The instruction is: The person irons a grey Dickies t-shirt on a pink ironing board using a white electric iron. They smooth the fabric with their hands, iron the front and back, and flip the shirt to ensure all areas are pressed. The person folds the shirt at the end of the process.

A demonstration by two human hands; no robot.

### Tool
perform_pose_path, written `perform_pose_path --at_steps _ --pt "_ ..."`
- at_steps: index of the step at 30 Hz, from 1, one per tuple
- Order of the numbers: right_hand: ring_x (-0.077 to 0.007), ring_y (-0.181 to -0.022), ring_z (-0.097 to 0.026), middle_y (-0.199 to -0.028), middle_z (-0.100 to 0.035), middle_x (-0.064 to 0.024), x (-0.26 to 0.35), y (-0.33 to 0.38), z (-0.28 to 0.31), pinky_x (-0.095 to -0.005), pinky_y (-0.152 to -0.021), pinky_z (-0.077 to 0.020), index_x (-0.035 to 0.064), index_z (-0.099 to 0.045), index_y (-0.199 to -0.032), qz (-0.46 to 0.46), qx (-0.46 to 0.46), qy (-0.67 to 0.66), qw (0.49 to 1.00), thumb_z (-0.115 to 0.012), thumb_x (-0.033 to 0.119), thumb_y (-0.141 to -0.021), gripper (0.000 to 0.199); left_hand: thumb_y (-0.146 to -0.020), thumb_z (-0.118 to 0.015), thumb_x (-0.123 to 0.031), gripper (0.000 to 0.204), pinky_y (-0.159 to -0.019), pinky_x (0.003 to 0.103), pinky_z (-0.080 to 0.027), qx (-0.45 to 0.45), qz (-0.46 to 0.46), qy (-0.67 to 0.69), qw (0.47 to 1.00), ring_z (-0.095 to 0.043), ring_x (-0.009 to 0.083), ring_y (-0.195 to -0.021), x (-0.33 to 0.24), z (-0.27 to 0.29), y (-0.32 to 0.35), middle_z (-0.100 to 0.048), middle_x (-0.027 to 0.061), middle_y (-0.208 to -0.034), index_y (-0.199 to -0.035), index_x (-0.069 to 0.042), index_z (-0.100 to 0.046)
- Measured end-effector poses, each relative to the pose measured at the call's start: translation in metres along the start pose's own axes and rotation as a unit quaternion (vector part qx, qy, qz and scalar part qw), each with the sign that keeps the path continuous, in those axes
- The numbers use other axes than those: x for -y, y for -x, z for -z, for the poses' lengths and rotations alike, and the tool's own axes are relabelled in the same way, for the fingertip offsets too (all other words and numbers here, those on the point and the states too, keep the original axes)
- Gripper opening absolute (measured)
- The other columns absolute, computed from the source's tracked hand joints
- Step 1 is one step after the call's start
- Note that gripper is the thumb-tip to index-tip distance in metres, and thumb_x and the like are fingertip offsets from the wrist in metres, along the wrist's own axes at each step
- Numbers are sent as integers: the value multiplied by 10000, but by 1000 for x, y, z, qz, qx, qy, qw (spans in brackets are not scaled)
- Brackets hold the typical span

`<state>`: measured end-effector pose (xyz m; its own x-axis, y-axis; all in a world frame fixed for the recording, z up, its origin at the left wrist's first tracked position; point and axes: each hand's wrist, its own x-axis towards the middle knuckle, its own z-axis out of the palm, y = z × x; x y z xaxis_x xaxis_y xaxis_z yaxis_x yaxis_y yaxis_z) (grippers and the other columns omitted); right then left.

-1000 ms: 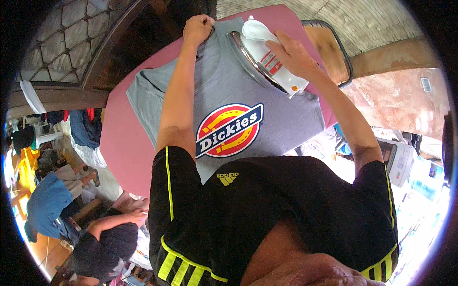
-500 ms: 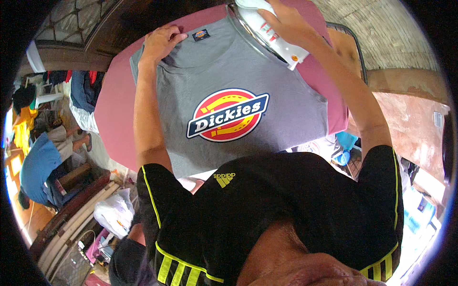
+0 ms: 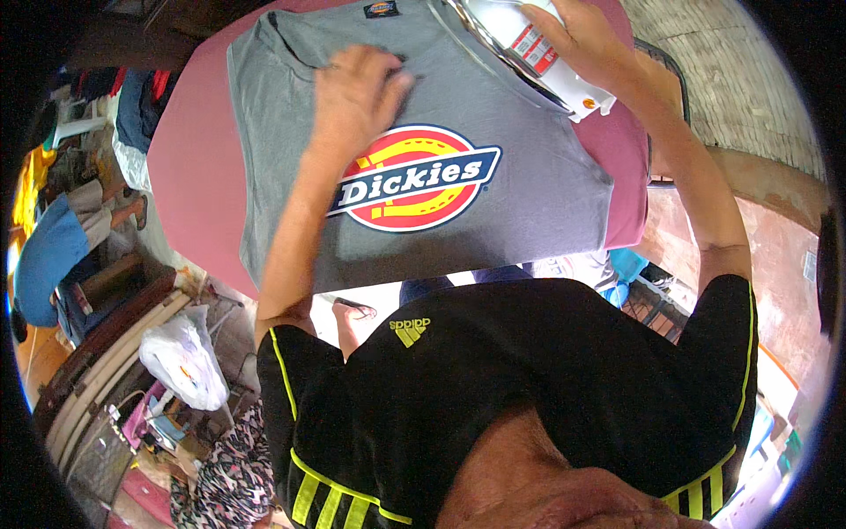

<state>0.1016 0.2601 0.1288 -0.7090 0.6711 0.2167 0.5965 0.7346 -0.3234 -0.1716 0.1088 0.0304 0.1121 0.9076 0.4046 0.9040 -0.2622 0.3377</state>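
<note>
A grey shirt [image 3: 538, 203] with a red, yellow and navy printed emblem lies spread on a maroon padded board [image 3: 189, 167]. Just above the emblem, my left hand [image 3: 357, 101] is over the cloth, slightly blurred, with thumb and fingers apart and nothing in it. I cannot tell how firmly it touches the shirt. My right hand [image 3: 586, 35] is wrapped round a white clothes iron [image 3: 538, 53] with a shiny metal rim, at the shirt's upper right. The iron's handle is partly cut off by the top edge. Beside the neckline a small dark label [image 3: 382, 10] shows.
At the left a person in blue [image 3: 44, 256] bends over. Near them lie a white plastic bag [image 3: 183, 357], long wooden boards [image 3: 115, 370] and clutter on the floor. Hanging clothes [image 3: 137, 110] are at the upper left. A dark metal frame [image 3: 674, 75] edges the board's right side.
My left hand has left the shirt's upper left shoulder and moved right and down toward the emblem. The shirt now reaches the iron's edge slightly lower, and the view has shifted.
</note>
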Motion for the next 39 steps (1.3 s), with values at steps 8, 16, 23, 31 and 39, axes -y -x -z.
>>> perform_pose_path --at_steps 8,16,23,31,39 --pt "-476 -907 -595 -964 -623 -304 0 31 14 -526 -778 -451 -8 -539 -1083 -48 29 -33 998 -527 311 -977 337 -992 -447 -485 517 -1158 565 -216 -3 22 -158 987 -323 296 -1438 -13 -25 29 -374 18 -1555 -1458 -262 -446" --pt "-465 -929 -637 -982 -647 -318 -3 -4 2 -512 -782 -484 -49 -575 -1066 -68 34 -44 996 -524 346 -975 408 -954 -502 -380 545 -1123 532 -270 34 13 -166 985 -374 369 -1372 -30 -5 18 -435 135 -1485 -1427 -110 -471" --pt "-443 -771 -641 -820 -626 -286 3 95 -2 -506 -664 -473 -3 -518 -1164 40 39 -75 996 -547 319 -999 362 -968 -474 -389 552 -1129 521 -265 37 13 -184 982 -370 368 -1382 -30 -5 18 -424 138 -1500 -1446 -113 -451" --pt "-497 -741 -626 -821 -632 -289 51 217 13 -561 -651 -478 5 -513 -1085 -54 4 -76 996 -583 306 -968 331 -998 -409 -486 533 -1172 546 -201 -7 5 -193 981 -294 279 -1456 -4 -28 30 -332 8 -1584 -1486 -272 -407" --pt "-496 -773 -625 -871 -632 -292 39 115 -8 -549 -646 -486 26 -543 -1058 -29 -87 -59 994 -590 317 -967 308 -957 -507 -300 599 -1166 551 -217 -53 18 -93 994 -269 308 -1464 29 -8 22 -338 70 -1572 -1519 -191 -331"
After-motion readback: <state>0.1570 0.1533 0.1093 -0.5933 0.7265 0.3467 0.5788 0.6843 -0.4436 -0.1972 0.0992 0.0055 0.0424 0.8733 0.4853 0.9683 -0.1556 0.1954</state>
